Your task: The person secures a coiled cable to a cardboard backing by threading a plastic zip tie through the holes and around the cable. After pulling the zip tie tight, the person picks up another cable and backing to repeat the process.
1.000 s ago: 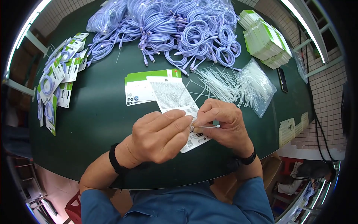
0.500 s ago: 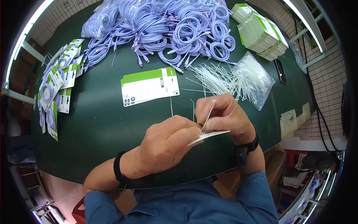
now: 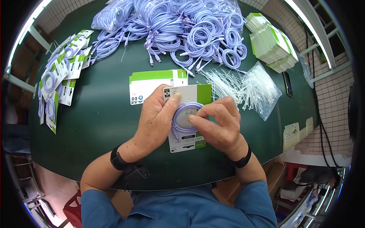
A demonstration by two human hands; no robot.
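A white and green packaging card (image 3: 188, 94) with a coiled lilac cable (image 3: 175, 123) lying against it is held up over the table. My left hand (image 3: 155, 117) grips the card's left edge, its thumb over the front beside the coil. At the coil's right side, my right hand (image 3: 220, 125) has thumb and index finger close together over the ring. Whatever those fingertips pinch is too small or hidden to make out. Behind the held card lie a few flat cards (image 3: 138, 85) of the same kind.
Lilac cables (image 3: 197, 34) are heaped along the far side. Finished-looking cards with cables (image 3: 57, 78) overlap at left. White cable ties (image 3: 224, 85) lie loose beside a clear bag of ties (image 3: 262, 89). Stacked cards (image 3: 272, 43) and a phone (image 3: 288, 84) are at right.
The card has been turned from nearly edge-on to face up, showing the cable coil. The white tie that stuck up from my right fingers no longer shows. My left hand now grips the card's side.
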